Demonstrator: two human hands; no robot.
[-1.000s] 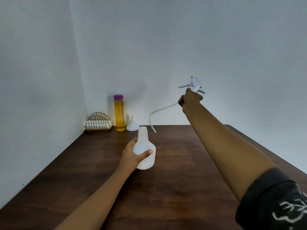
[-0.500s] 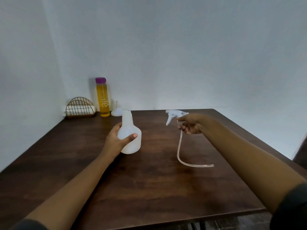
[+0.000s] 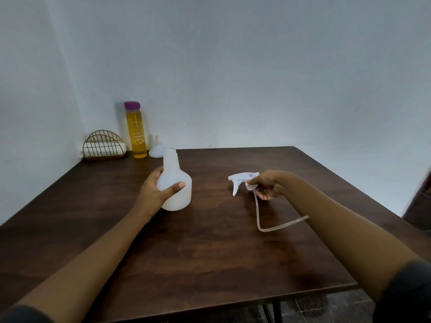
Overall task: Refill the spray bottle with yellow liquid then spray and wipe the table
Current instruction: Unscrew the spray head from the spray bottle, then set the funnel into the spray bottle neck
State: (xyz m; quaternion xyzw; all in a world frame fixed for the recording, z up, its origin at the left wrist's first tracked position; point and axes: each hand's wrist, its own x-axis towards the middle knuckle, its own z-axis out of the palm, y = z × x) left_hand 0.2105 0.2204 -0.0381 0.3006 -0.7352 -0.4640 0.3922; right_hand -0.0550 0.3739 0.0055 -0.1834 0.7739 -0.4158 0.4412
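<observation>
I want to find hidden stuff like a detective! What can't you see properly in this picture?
Head view only:
Inside the spray bottle: its cloudy white wall hides whether any liquid is there.
The spray head: the right hand covers its collar.
The wire rack: something white sits inside, too small behind the wires to name.
The left hand: its fingertips are behind the spray bottle.
The table: the bottom edge cuts off its legs.

A single wide-angle view, from a camera worn on the person's head, looks forward and down across a dark wooden table (image 3: 210,264) toward a pale room corner (image 3: 78,117), near enough that the table fills the lower half, its edges seemingly lens-bowed.
</observation>
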